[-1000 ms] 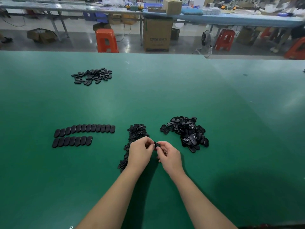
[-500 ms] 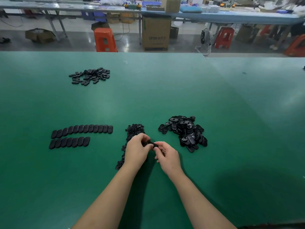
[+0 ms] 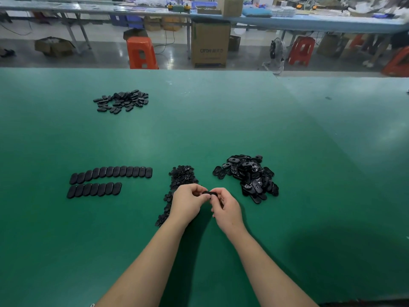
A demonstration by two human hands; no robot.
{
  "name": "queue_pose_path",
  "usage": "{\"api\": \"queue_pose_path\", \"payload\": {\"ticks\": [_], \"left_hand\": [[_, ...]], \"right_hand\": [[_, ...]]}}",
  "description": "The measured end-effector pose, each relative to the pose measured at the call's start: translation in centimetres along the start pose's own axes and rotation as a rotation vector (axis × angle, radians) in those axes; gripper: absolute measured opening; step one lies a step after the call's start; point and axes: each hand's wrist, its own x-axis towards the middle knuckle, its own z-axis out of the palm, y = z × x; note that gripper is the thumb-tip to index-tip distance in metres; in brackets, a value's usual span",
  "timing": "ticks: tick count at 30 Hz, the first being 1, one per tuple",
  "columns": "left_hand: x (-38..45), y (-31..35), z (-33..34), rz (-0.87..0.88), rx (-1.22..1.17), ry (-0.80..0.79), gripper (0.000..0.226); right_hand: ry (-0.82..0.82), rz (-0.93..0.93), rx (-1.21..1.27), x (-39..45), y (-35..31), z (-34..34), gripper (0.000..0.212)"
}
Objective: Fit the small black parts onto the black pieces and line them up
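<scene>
Both hands have changed very little since a second ago: they stay together above the green bench (image 3: 221, 134), only the black piece (image 3: 208, 193) between them now shows a bit more. The left hand (image 3: 188, 201) and the right hand (image 3: 225, 207) each pinch this piece with curled fingers, one at each end, just in front of the strip of small black parts (image 3: 180, 178) and near the pile of loose pieces (image 3: 247, 176) on the right. I judge that the fitting step is in hand; whether a small part is already seated I cannot tell, the fingers hide it. The long axis of the piece runs left to right, across the person's view, and it lies roughly level. Next the piece should go to the shorter row (image 3: 94, 190) on the left, below the full row (image 3: 111, 172), so it must be turned with its long axis pointing away from the person, like its neighbours, and set touching the last one.
</scene>
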Motion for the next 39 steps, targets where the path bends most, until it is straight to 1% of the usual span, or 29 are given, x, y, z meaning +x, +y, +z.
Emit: {"api": "queue_pose_path", "payload": {"ticks": [2,10,16,22,30,35,39], "left_hand": [[-0.06,0.03,0.03,-0.008,0.002,-0.007,0.003],[-0.29,-0.09,0.09,-0.023,0.013,0.01,0.005],[-0.2,0.08,0.11,-0.033,0.059,0.009,0.008],[-0.2,0.22,0.04,-0.034,0.11,0.015,0.011],[-0.59,0.43,0.48,-0.026,0.08,0.002,0.009],[-0.68,0.42,0.3,0.026,0.073,-0.024,0.006],[-0.67,0.22,-0.07,0.108,0.145,-0.082,0.006]], "right_hand": [[0.004,0.008,-0.003,0.03,-0.02,-0.02,0.015],[0.008,0.019,0.002,-0.04,-0.19,-0.11,0.015],[0.014,0.027,0.046,0.01,-0.25,-0.14,0.01],[0.002,0.021,0.06,-0.11,-0.23,-0.3,0.015],[0.011,0.016,0.04,-0.02,-0.13,-0.48,0.011],[0.018,0.008,0.068,-0.07,-0.13,-0.52,0.01],[0.039,-0.005,0.071,-0.07,-0.07,-0.44,0.011]]}}
